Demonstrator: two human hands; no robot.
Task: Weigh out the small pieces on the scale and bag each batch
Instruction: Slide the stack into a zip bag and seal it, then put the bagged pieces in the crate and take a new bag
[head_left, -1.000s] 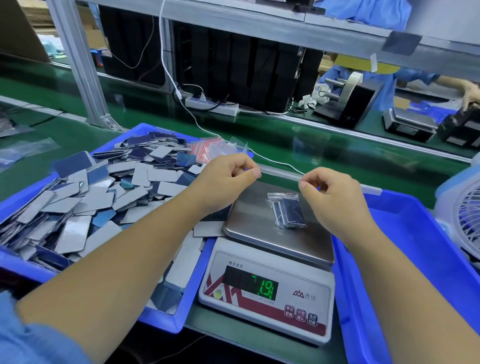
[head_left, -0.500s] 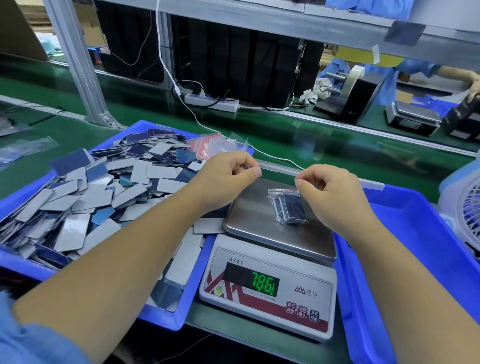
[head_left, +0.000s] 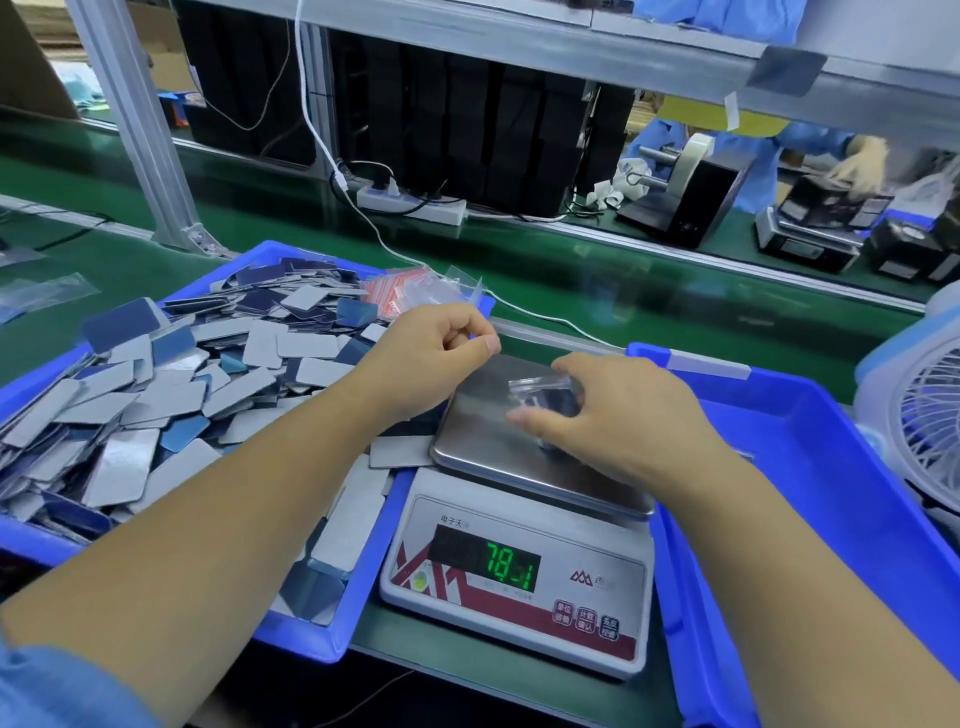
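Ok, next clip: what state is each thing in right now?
Scale: on, display lit green.
Small bag: filled with dark pieces, on the scale pan.
Right hand: fingers closing round the small bag.
Left hand: fingers curled; contents unclear.
Left bin: heaped with loose pieces.
Fan: cannot tell if running.

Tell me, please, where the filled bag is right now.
The filled bag lies on the scale's steel pan, right of centre, under the right hand.

Right hand (head_left: 618, 415) around bag (head_left: 545, 395)
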